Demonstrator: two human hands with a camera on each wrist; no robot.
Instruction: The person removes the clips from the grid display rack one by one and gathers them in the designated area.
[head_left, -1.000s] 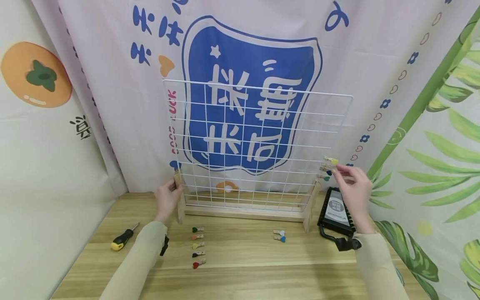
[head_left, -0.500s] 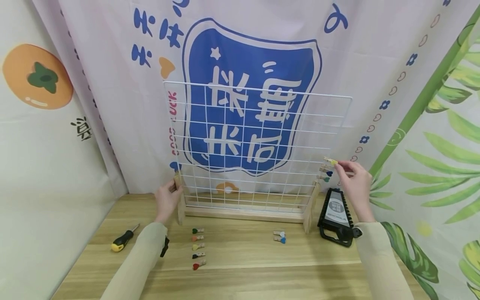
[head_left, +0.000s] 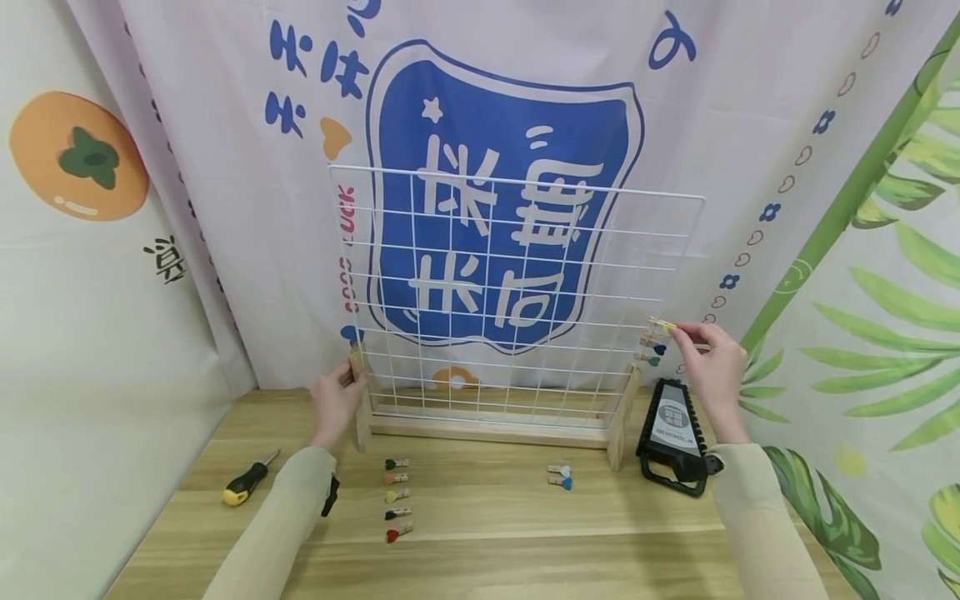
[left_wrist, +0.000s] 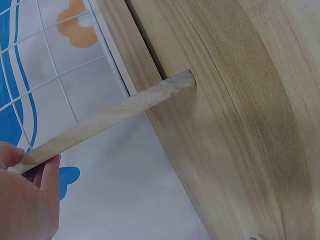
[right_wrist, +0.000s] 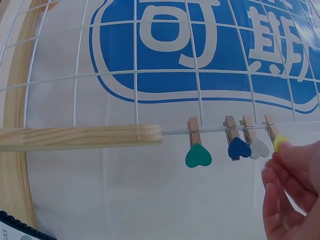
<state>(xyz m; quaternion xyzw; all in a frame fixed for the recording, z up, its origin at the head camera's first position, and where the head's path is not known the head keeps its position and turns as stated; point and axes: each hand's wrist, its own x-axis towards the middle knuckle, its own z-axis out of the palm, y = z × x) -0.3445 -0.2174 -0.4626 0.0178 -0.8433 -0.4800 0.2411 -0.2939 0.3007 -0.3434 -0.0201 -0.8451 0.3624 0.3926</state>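
Observation:
A white wire grid (head_left: 517, 182) stands upright in a wooden stand (head_left: 487, 432). My left hand (head_left: 335, 404) grips the stand's left post (left_wrist: 110, 116) near its top, thumb on one side and fingers on the other. At the grid's right edge, my right hand (head_left: 711, 367) pinches the yellow heart of a small wooden clothespin (right_wrist: 271, 126), whose wooden end meets the edge wire. Lined up beside it on that wire are clothespins with a white heart (right_wrist: 259, 149), a blue heart (right_wrist: 239, 148) and a green heart (right_wrist: 198, 156). My fingertips partly cover the yellow heart.
Several heart clothespins (head_left: 397, 497) lie in a column on the table (head_left: 480, 554) at left; a white one (head_left: 559, 471) and a blue one (head_left: 560, 482) lie further right. A screwdriver (head_left: 246, 483) rests far left. A black case (head_left: 672, 433) sits beneath my right hand.
My right thumb and fingers have closed in on the yellow heart and now cover more of it. That clothespin has tilted slightly. My left hand stays on the post.

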